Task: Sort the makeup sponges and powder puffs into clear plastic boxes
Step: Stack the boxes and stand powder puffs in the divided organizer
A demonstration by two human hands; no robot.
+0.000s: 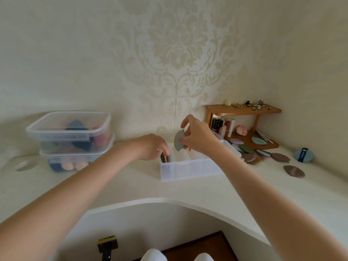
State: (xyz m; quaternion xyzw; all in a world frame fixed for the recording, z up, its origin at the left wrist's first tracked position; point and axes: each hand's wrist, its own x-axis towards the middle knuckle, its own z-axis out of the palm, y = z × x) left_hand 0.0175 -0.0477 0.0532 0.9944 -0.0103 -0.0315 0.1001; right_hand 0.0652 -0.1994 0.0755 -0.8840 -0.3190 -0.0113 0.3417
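Note:
A clear plastic divided box (188, 168) stands open on the white table in front of me. My right hand (197, 136) pinches a grey powder puff (178, 140) above the box's middle. My left hand (152, 146) reaches into the box's left compartment, its fingertips on the upright puffs (165, 158) stored there; how the fingers hold them is hidden. Several loose puffs (263, 154) in mauve, green, blue and brown lie on the table to the right of the box.
Two stacked clear lidded boxes (71, 140) with coloured makeup sponges stand at the left. A small wooden shelf (244, 112) with cosmetics and trinkets fills the right corner. A blue round puff (303, 155) lies far right. The table's curved front edge (169, 201) is near me.

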